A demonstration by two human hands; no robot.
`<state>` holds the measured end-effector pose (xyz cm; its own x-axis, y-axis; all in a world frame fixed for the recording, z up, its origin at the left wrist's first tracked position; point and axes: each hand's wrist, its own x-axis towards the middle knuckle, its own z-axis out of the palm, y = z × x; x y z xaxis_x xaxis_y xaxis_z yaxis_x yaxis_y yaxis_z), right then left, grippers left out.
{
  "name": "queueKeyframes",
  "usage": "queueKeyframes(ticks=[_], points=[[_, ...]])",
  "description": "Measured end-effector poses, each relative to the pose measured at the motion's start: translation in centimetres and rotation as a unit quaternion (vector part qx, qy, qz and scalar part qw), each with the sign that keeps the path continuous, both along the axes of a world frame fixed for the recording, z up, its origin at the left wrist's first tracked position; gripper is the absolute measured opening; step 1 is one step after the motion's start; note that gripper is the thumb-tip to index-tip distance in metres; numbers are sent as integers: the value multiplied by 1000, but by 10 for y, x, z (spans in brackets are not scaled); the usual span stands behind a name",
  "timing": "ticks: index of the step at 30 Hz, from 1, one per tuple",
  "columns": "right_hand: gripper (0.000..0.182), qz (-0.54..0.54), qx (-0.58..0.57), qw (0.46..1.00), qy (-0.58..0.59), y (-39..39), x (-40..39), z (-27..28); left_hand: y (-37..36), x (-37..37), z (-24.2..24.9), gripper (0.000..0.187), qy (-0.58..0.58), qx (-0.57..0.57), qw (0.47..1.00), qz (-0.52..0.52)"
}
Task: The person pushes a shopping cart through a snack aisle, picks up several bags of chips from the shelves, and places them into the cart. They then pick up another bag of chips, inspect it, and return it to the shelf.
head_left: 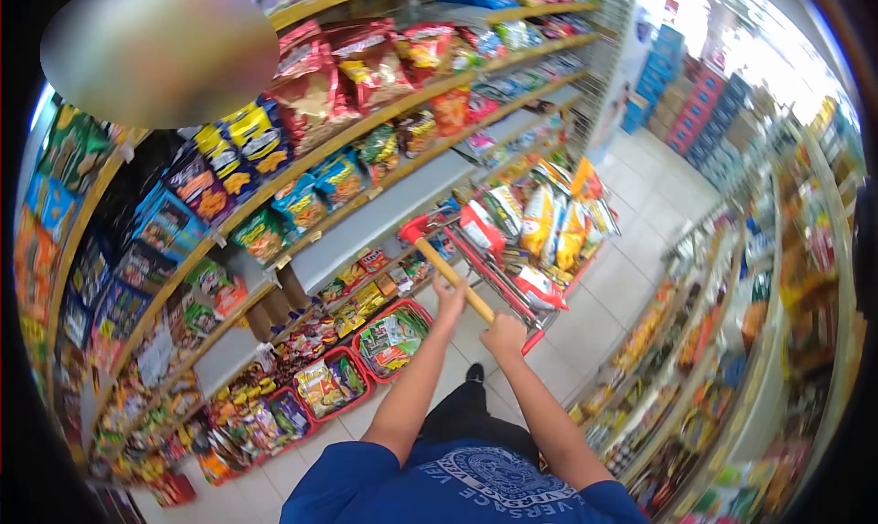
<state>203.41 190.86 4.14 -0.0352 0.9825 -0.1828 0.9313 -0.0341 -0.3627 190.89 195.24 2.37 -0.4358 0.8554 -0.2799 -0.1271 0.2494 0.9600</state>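
A shopping cart (489, 266) stands in the aisle in front of me, with red trim and a pale yellow handle bar (441, 262). My left hand (448, 300) is closed around the middle of this bar. Farther right along it, my right hand (504, 334) is wrapped around the bar near its end. Snack bags fill the cart: yellow-and-white bags (538, 220), a red-and-white bag (481, 228) and several others, partly overlapping. Their labels are too blurred to read.
Shelves of chip bags (361, 67) line the left side, with red baskets of packets (395, 341) on the floor below. More stocked shelves (677, 368) run along the right. Stacked cartons (700, 108) stand at the far end beyond the tiled floor (631, 181).
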Motion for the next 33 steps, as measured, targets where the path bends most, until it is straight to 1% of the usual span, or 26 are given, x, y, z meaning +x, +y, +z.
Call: queueKeyframes(ticks=[1, 2, 3, 4, 5, 6, 8, 9, 10, 11, 12, 13, 14, 15, 16, 18, 19, 21, 22, 24, 25, 26, 27, 29, 30, 33], points=[[42, 3, -31, 999, 19, 10, -1, 7, 8, 9, -4, 71, -49, -24, 998, -9], [42, 19, -24, 999, 13, 19, -1, 13, 15, 18, -13, 69, -98, -44, 994, -21], [50, 51, -31, 996, 67, 27, -2, 19, 24, 26, -29, 69, -104, -36, 994, -10], [58, 79, -38, 989, 120, 38, 1, 22, 35, 33, -49, 56, -133, 12, 991, 17], [73, 109, -118, 968, 195, 58, 8, 5, 46, 40, -60, 44, -159, 57, 985, 39], [73, 109, -115, 969, 191, 69, 12, -4, 55, 42, -57, 44, -163, 59, 984, 39], [81, 210, -140, 906, 341, 86, 17, -14, 64, 37, -49, 34, -188, 62, 978, 70], [83, 227, -196, 910, 286, 91, 21, 4, 65, 38, -50, 34, -198, 59, 976, 71], [83, 227, -199, 912, 277, 90, 26, 11, 67, 35, -52, 33, -211, 57, 974, 63], [81, 254, -199, 935, 146, 90, 28, 14, 73, 34, -52, 31, -219, 59, 972, 56], [78, 278, -194, 941, 15, 94, 30, 19, 75, 37, -42, 31, -220, 62, 971, 62], [78, 284, -195, 939, 14, 98, 35, 29, 71, 40, -26, 31, -227, 34, 970, 79], [74, 348, -196, 917, 3, 101, 44, 41, 67, 42, -19, 31, -233, 4, 968, 95], [70, 409, -196, 891, -6, 108, 52, 48, 68, 42, -30, 31, -228, 13, 968, 103], [70, 413, -198, 889, -2, 115, 64, 49, 67, 42, -28, 31, -224, 11, 969, 108], [59, 457, -253, 820, 234, 132, 97, 48, 66, 44, -23, 31, -204, -12, 969, 139], [59, 460, -256, 817, 235, 144, 112, 53, 67, 45, -20, 31, -189, -14, 970, 155], [48, 486, -321, 746, 323, 166, 145, 65, 66, 46, -16, 31, -181, -18, 968, 170], [48, 491, -328, 740, 323, 179, 165, 66, 66, 46, -17, 30, -174, -18, 968, 181], [44, 416, -452, 689, 385, 210, 207, 62, 65, 45, -21, 27, -165, -5, 966, 200], [44, 425, -459, 681, 380, 229, 226, 57, 64, 46, -13, 26, -131, -32, 970, 203], [41, 404, -487, 659, 406, 248, 246, 50, 63, 48, -8, 24, -98, -63, 971, 208], [38, 381, -519, 634, 428, 264, 268, 46, 60, 52, -7, 24, -99, -71, 966, 227], [36, 395, -558, 616, 392, 296, 308, 35, 60, 53, -2, 23, -59, -87, 970, 217], [34, 396, -581, 611, 364, 309, 324, 28, 58, 54, -1, 23, -51, -91, 966, 235], [33, 431, -604, 578, 340, 347, 369, 17, 56, 61, 1, 23, 67, -137, 961, 232]])
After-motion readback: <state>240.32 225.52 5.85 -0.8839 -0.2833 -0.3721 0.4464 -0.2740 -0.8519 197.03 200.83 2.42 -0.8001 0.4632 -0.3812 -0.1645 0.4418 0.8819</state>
